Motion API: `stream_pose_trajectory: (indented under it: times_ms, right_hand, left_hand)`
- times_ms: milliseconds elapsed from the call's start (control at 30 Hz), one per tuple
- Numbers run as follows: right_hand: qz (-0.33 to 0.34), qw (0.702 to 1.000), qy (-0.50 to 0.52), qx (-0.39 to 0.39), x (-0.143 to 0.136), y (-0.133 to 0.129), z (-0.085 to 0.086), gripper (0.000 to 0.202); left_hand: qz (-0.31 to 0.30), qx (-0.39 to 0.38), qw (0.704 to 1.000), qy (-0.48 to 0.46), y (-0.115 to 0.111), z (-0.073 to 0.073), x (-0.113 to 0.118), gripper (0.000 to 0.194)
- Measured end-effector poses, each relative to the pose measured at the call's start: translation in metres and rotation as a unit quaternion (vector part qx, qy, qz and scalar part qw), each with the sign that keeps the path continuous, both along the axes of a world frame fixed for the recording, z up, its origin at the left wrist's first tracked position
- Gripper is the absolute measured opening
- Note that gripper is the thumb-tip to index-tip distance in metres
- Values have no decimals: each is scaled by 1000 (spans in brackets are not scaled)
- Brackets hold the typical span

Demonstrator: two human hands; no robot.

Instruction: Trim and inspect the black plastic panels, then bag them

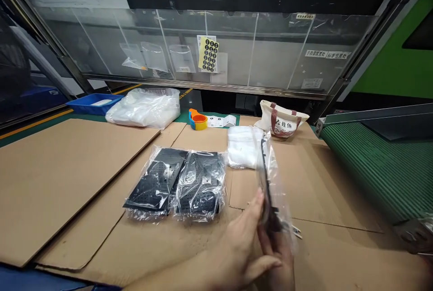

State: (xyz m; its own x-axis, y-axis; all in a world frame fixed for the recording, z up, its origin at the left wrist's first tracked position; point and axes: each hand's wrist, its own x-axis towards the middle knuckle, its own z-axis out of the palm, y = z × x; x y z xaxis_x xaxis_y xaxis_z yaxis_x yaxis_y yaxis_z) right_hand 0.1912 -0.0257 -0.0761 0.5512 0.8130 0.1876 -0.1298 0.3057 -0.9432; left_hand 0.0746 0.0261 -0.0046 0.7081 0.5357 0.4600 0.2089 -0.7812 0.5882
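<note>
My left hand [241, 237] reaches in from the lower left, its fingers closed on the near side of a black panel in a clear plastic bag [269, 182]. The bagged panel stands almost on edge, with loose film on its right side. Low behind it, my right hand [284, 259] grips the bottom end, partly hidden and blurred. Left of my hands, two more bagged black panels [155, 180] [199, 185] lie side by side on the cardboard. A stack of white plastic bags [245, 146] lies just beyond the held panel.
Cardboard sheets [67, 173] cover the bench. At the back are a blue tray [93, 103], a heap of clear bags [145, 108], a tape dispenser [198, 120], a label strip [221, 121] and a cloth bag [282, 119]. A green conveyor belt [375, 160] runs along the right.
</note>
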Motion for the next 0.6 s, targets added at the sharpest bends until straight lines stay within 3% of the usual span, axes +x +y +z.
stream_pose_trajectory:
  times_ms: [67,167,233,333,400,467,533,600]
  right_hand:
    - [23,975,-214,55,-2,2,8,36]
    - [59,864,-485,125,-4,9,20,51]
    - [76,805,-563,171,-12,17,26,58]
    - [95,756,-602,238,-34,24,33,50]
    - [103,746,-598,276,-51,25,40,41]
    - [121,756,-559,317,-63,22,46,33]
    - [162,771,-509,347,-68,19,49,30]
    - [185,794,-469,341,-66,14,44,32]
  left_hand:
    - [43,-187,975,-108,-10,-9,-6,58]
    - [139,-406,853,-298,-25,-23,-15,39]
    - [189,-478,763,-392,-34,-29,-25,40]
    - [253,-521,657,-482,-44,-33,-45,43]
    - [296,-532,603,-515,-45,-30,-60,44]
    - [341,-521,564,-542,-39,-24,-75,45]
    - [381,-474,551,-572,-27,-17,-90,46]
    - [405,-401,563,-598,-10,-13,-106,47]
